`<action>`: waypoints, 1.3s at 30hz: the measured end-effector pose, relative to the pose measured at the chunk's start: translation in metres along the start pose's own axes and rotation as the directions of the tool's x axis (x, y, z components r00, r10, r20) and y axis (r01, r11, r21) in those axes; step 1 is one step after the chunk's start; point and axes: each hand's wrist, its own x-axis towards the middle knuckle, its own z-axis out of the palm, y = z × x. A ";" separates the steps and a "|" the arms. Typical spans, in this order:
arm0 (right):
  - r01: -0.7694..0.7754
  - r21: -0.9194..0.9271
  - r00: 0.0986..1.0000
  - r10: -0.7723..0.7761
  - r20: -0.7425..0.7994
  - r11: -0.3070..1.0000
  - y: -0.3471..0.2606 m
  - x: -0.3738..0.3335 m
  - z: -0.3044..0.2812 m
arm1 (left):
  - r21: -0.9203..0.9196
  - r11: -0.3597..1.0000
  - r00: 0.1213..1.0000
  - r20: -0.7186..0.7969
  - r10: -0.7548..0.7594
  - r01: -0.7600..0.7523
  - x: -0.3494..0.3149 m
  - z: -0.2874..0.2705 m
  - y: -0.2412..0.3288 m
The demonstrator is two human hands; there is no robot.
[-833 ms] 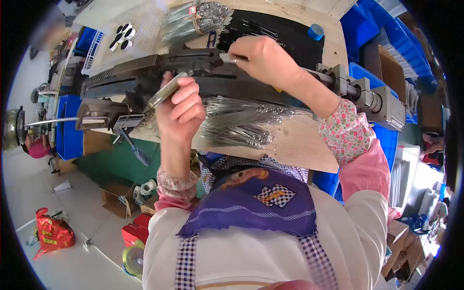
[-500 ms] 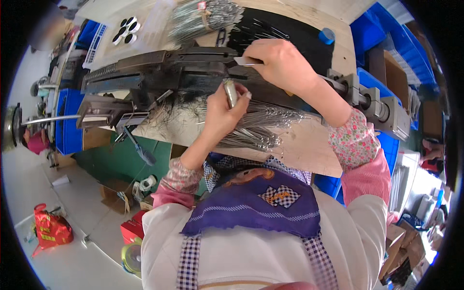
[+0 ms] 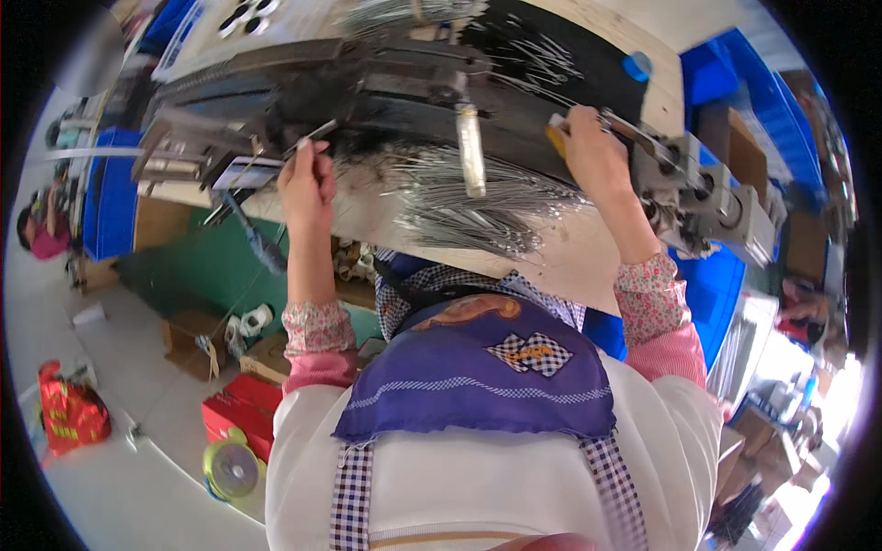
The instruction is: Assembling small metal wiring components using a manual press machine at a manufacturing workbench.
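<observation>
A long dark metal machine point(image 3: 404, 101) stretches across the bench. My left hand point(image 3: 308, 188) is at its left part, thumb and fingers closed on the end of a thin metal rod point(image 3: 320, 131) that slants up from it. Farther right, my right hand point(image 3: 599, 161) curls over the machine's right end, beside a small yellow piece point(image 3: 556, 140); what its closed fingers hold is hidden. Between my hands, a pale, tape-wrapped handle point(image 3: 471, 151) sticks out toward me, untouched. Loose thin metal wires point(image 3: 478, 207) with looped ends lie in a heap on the near side.
Behind the machine lie a black mat point(image 3: 524, 41) with more wires, a wire bundle point(image 3: 395, 14) and a blue tape roll point(image 3: 637, 65). Metal cylinder fittings point(image 3: 712, 197) project at the right. Blue bins point(image 3: 735, 83) stand beyond. A red bag point(image 3: 69, 413) sits on the floor.
My left hand has let go of the wrapped handle and moved left to the thin rod. My right hand has moved right, and the flat metal strip it held no longer shows in it.
</observation>
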 end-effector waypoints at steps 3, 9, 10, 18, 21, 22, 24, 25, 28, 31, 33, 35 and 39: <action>0.143 0.136 0.990 -0.143 -0.006 0.980 -0.013 -0.037 -0.050 | -0.091 0.982 0.986 -0.022 0.165 -0.166 -0.027 0.023 -0.008; -0.116 0.501 0.993 0.117 0.029 0.858 -0.014 -0.061 -0.148 | -0.062 0.987 0.595 0.803 -0.038 0.145 -0.092 0.175 0.023; -0.090 0.493 0.993 0.119 -0.028 0.866 -0.010 -0.057 -0.151 | 0.031 0.965 0.516 0.840 -0.167 0.261 -0.089 0.198 0.016; 0.019 0.405 0.977 0.070 -0.202 0.914 0.005 -0.020 -0.155 | -0.089 0.977 0.846 0.520 -0.119 0.192 -0.082 0.213 -0.020; 0.294 0.323 0.947 -0.228 -0.227 0.899 -0.003 0.037 -0.114 | -0.123 0.990 0.885 0.466 -0.004 0.069 -0.079 0.210 -0.021; 0.383 0.304 0.922 -0.339 -0.188 0.872 -0.003 0.054 -0.088 | -0.107 0.987 0.882 0.469 -0.057 0.120 -0.076 0.210 -0.022; 0.367 0.486 0.912 -0.410 -0.021 0.793 -0.017 0.066 -0.083 | -0.087 0.981 0.899 0.422 -0.120 0.172 -0.076 0.212 -0.018; 0.332 0.524 0.910 -0.413 0.043 0.784 -0.020 0.067 -0.085 | -0.087 0.983 0.899 0.423 -0.111 0.163 -0.077 0.214 -0.016; 0.114 0.737 0.920 -0.350 0.175 0.666 -0.009 0.061 -0.100 | -0.131 0.973 0.893 0.433 -0.118 0.192 -0.081 0.212 -0.016; -0.149 0.806 0.880 -0.295 0.372 0.573 -0.004 0.069 -0.110 | -0.165 0.962 0.892 0.433 -0.128 0.218 -0.082 0.213 -0.013; -0.198 0.818 0.866 -0.295 0.405 0.540 -0.004 0.080 -0.107 | -0.166 0.947 0.848 0.506 -0.160 0.277 -0.078 0.212 -0.014; -0.231 0.773 0.785 -0.357 0.507 0.591 -0.003 0.087 -0.108 | -0.184 0.905 0.760 0.620 -0.195 0.383 -0.077 0.215 -0.014; 0.370 0.424 0.878 -0.460 0.133 0.827 -0.007 0.077 -0.111 | -0.424 0.725 0.744 0.643 -0.180 0.542 -0.084 0.225 0.001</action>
